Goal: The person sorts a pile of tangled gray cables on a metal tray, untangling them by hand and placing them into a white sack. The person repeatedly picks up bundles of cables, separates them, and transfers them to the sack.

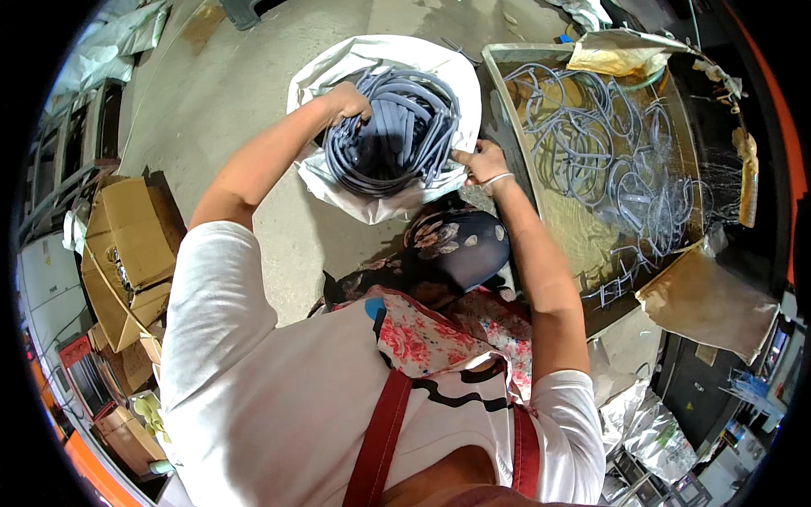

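A white sack (338, 63) stands open on the concrete floor, filled with several grey-blue rubber loops (397, 127). My left hand (348, 103) reaches into the sack and grips a bundle of these loops at its left side. At the sack's right edge, my right hand (480, 162), with a bracelet at the wrist, pinches the white rim. A floral apron and dark patterned trousers show below.
A shallow tray of liquid (507, 52) on the right holds several more grey loops (608, 160), with brown paper (617, 52) at its far corner and near edge. Open cardboard boxes (127, 245) stand on the left. Crumpled plastic (650, 431) lies at lower right.
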Tool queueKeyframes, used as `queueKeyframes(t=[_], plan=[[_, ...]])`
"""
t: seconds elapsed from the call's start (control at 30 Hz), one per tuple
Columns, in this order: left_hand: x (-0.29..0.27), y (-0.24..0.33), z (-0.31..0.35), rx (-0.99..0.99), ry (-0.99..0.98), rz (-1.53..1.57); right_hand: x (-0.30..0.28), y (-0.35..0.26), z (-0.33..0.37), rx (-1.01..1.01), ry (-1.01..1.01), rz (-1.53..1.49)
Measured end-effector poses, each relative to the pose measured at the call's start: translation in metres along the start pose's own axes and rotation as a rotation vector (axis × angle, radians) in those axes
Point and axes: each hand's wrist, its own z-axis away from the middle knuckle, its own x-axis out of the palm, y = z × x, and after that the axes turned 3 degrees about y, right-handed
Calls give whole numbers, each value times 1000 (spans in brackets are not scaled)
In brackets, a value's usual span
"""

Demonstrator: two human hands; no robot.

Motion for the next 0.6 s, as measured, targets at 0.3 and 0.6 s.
queueKeyframes(t=[0.3,0.6], plan=[[77,14,-45,-194,397,12,-6,-4,11,-356,420,4],[140,5,-14,-9,636,-302,-1,-29,23,-606,281,224]])
